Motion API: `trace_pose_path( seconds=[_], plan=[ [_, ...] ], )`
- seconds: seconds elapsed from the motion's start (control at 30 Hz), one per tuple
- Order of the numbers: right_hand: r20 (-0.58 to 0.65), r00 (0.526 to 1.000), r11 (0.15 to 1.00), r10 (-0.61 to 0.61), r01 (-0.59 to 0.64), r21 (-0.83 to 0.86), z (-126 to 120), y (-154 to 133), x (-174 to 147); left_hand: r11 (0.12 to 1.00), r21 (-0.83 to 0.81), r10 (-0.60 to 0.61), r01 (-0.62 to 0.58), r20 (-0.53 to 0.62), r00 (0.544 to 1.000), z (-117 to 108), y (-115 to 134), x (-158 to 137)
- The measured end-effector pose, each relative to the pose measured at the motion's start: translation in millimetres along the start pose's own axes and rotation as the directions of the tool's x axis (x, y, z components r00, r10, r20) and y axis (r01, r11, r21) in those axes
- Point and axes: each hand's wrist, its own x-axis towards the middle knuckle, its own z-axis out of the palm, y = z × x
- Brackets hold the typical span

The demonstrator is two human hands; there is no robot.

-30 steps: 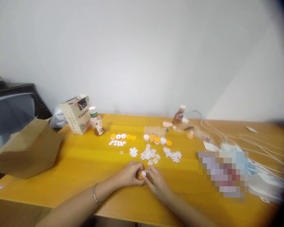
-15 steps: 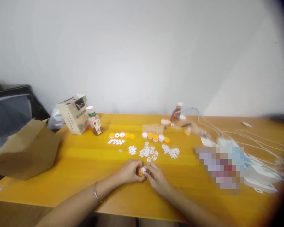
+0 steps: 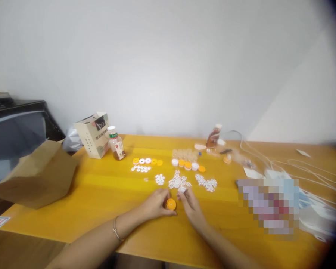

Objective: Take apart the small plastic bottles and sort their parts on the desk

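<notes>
My left hand (image 3: 158,204) is closed around an orange round cap (image 3: 171,204), its open face turned up towards me. Just to the right, my right hand (image 3: 190,204) pinches a small white plastic piece (image 3: 182,189), held apart from the cap. Beyond my fingers lies a pile of white openwork plastic pieces (image 3: 177,181). Another cluster of white pieces (image 3: 206,182) is to its right, and small white discs (image 3: 159,179) are heaped to its left.
Orange and white caps (image 3: 187,165) stand in a row, with clear containers (image 3: 186,154) behind. More rings (image 3: 148,161) lie further left. A bottle (image 3: 117,145), a paper bag (image 3: 93,136), a brown bag (image 3: 42,175), a second bottle (image 3: 213,136) and white cables (image 3: 310,168) surround them.
My right hand has drawn away from the orange cap with a white piece between its fingers. The cap's inside now shows in my left hand. The view has shifted slightly.
</notes>
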Motion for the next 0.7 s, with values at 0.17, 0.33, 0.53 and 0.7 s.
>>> trace_pose_path(
  seconds=[0.17, 0.33, 0.53, 0.7],
  plan=[
    [0.079, 0.996, 0.992, 0.034, -0.043, 0.12, 1.0, -6.4, 1.5, 0.999, -0.031, -0.007, 0.008, 0.015, 1.0, -0.4, -1.3, -0.8],
    [0.105, 0.987, 0.95, 0.121, -0.146, 0.276, -2.3, -9.0, 10.2, 0.993, -0.113, -0.027, 0.027, 0.001, 1.0, -6.6, 2.7, -2.7],
    [0.146, 0.977, 0.952, 0.154, -0.186, 0.244, -16.2, -21.7, 26.7, 0.957, -0.285, 0.017, -0.062, -0.16, 0.987, -19.2, 9.2, 5.4],
    [0.234, 0.97, 0.964, 0.07, -0.126, 0.235, -25.6, -40.8, 42.4, 0.912, -0.386, 0.068, -0.138, -0.188, 0.98, -30.2, 21.0, 20.3]
  ],
)
